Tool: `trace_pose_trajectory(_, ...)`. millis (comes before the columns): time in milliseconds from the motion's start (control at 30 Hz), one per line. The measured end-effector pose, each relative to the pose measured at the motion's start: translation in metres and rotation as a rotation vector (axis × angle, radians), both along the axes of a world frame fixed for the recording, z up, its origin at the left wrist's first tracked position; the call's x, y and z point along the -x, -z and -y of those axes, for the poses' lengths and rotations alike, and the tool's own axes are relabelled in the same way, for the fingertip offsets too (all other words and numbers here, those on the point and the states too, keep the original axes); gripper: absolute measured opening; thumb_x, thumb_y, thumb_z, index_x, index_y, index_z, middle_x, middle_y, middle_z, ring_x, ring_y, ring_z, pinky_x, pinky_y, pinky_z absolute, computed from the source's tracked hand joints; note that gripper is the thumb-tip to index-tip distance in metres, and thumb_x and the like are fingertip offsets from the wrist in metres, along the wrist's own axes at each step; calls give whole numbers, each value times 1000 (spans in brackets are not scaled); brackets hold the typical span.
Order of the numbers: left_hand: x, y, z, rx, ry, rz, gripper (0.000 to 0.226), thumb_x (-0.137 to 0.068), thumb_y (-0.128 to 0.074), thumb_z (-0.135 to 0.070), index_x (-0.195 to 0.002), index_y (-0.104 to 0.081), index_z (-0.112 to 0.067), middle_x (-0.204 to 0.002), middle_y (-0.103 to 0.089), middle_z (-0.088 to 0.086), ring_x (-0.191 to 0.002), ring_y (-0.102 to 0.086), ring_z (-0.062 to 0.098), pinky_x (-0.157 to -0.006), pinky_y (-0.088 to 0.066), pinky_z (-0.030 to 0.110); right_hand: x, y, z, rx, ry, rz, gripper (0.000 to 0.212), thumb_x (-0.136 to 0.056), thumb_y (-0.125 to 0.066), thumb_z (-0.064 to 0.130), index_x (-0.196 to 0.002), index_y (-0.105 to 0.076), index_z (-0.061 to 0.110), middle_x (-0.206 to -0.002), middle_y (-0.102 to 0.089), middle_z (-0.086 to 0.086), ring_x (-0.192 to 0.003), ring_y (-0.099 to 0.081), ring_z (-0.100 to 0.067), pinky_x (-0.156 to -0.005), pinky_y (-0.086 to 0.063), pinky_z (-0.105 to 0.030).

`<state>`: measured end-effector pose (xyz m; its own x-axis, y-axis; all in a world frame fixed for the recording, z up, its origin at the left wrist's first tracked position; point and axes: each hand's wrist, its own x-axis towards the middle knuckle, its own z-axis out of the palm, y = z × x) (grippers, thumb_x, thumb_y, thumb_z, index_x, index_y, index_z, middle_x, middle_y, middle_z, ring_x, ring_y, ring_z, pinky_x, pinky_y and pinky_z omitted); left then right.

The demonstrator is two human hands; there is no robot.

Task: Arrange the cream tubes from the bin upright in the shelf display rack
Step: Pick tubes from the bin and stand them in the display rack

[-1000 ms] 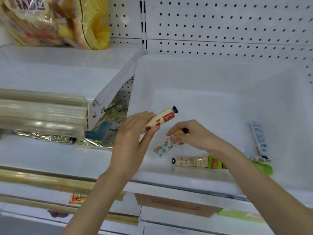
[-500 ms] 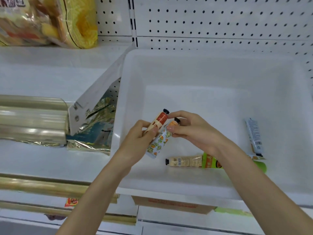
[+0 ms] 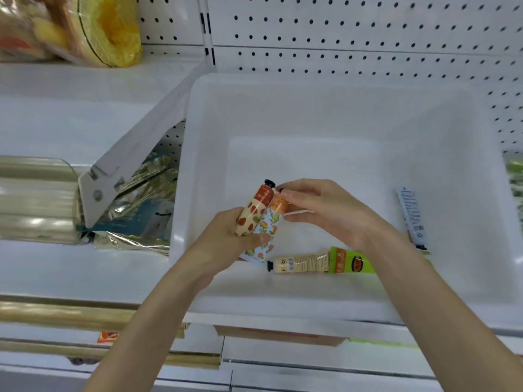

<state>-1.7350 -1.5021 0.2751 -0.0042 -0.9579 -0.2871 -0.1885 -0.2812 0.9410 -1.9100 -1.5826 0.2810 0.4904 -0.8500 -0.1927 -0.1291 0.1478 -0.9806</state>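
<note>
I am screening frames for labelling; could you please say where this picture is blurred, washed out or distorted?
Head view: the spotted tube and floral tube are sharp; the snack bags and clear rack are motion-smeared, with glints; the white bin looks washed out.

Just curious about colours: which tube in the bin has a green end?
The cream tube lying flat, black cap pointing left; the white tube further right has no green.
</note>
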Motion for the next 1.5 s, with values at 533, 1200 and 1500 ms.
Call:
trace_pose_trajectory(533,-3,10,1,0,-125,-110,21,-86,-64,-1,-99,-59,-17,-94,-71,5,-73,-72,9,-57,-56,20,11,46,-7,439,-313,-816,20,-75,-78,28,-92,-73,18,-75,-58,15,-67,-53,5,-60,-41,-11)
trace_pose_trajectory(1200,-9,-10,29,54,-114,-122,22,-87,-63,-4,-107,-60,-14,-98,-71,8,-81,-71,14,-66,-59,26,5,24,19,197,-593,-822,21,-84,-69,27,-101,-73,15,-88,-67,8,-84,-57,-7,-80,-45,-21)
trace_pose_trajectory(1500,-10,-11,38,56,-107,-124,19,-87,-65,-5,-100,-59,-16,-96,-72,7,-75,-72,10,-61,-58,22,5,12,19,104,-597,-821,27,-90,-62,32,-111,-63,15,-96,-62,10,-95,-56,-9,-83,-44,-19)
